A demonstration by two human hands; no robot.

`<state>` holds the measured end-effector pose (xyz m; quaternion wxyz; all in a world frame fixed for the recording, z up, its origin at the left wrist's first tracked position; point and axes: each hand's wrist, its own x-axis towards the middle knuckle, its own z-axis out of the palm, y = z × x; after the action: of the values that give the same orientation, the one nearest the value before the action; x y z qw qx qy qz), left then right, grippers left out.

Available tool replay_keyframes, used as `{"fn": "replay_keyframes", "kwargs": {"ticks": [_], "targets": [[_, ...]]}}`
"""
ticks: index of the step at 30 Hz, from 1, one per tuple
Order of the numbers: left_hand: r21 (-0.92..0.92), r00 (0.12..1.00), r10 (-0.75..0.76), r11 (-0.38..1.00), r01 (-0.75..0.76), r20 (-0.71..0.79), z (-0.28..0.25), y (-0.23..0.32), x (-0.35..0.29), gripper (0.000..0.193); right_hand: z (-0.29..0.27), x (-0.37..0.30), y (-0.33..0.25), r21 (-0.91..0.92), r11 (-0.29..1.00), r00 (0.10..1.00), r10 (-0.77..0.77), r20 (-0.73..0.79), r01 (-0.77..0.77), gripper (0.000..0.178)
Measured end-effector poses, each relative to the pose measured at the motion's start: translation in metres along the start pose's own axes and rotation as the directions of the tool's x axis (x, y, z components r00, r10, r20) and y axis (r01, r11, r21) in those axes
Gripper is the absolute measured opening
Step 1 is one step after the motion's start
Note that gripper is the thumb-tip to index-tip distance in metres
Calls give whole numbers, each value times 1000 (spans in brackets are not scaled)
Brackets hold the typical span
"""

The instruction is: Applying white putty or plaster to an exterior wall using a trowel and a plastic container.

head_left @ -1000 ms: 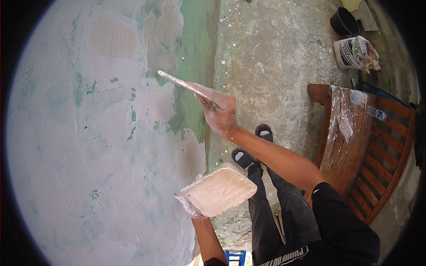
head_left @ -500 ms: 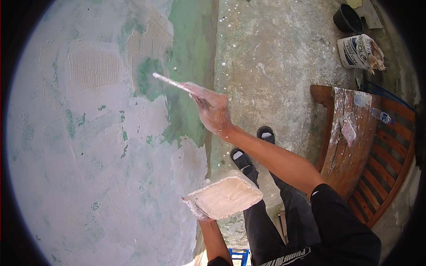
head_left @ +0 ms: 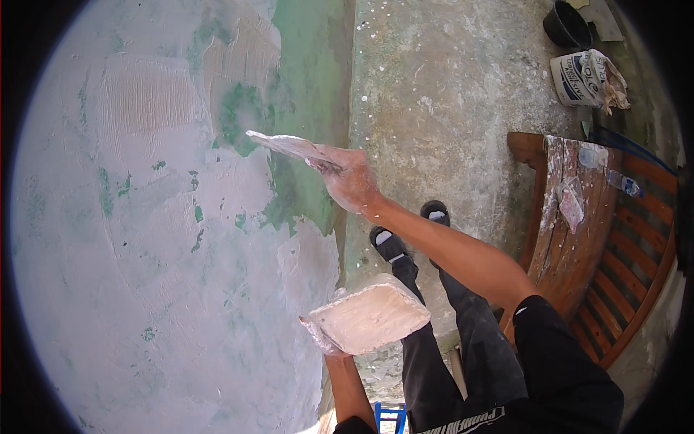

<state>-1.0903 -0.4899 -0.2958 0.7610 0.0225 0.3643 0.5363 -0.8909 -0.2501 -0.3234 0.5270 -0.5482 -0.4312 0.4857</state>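
My right hand point(head_left: 348, 178) grips a flat putty knife point(head_left: 282, 143) smeared with whitish paste. Its blade stretches left over the wall point(head_left: 130, 231), beside a bare green patch; I cannot tell whether it touches. The handle is hidden in my fingers. Lower down, my left hand point(head_left: 320, 338) holds a four-sided tray point(head_left: 377, 348) of smooth cream-coloured paste from its left side and underneath. Pale paste coats both hands. Across the wall, whitish skim covers much of the green paint, with a ridged patch at upper left.
A wooden bench point(head_left: 578, 239) stands to the right, with a plastic bottle point(head_left: 624, 184) and a small packet point(head_left: 570, 205) on it. Beyond are a white bag point(head_left: 578, 78) and a black bucket point(head_left: 567, 27). My sandalled feet stand on the spattered concrete floor point(head_left: 434, 108).
The putty knife has tilted, so more of its flat face shows, and its tip sits slightly lower in view. My left hand and the tray have barely moved.
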Motion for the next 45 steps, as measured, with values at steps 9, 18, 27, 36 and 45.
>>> {"fn": "replay_keyframes", "kwargs": {"ticks": [9,18,27,36,45], "targets": [[28,999,-12,1000,11,51,-3,3,3,86,55,27,-25,-36,901,890,-433,-144,432,52],[164,994,-86,982,96,-66,-11,16,-4,91,19,-39,2,-44,884,885,-464,33,466,58],[199,992,-121,972,127,-42,-5,22,-1,70,54,20,-18,-124,906,871,-424,-247,406,57],[240,986,-148,957,162,-73,2,21,0,69,10,-10,-30,-33,883,864,-466,-189,469,54],[253,987,-160,955,156,-7,1,25,-7,66,44,53,-67,-66,890,821,-443,-361,451,45]]}}
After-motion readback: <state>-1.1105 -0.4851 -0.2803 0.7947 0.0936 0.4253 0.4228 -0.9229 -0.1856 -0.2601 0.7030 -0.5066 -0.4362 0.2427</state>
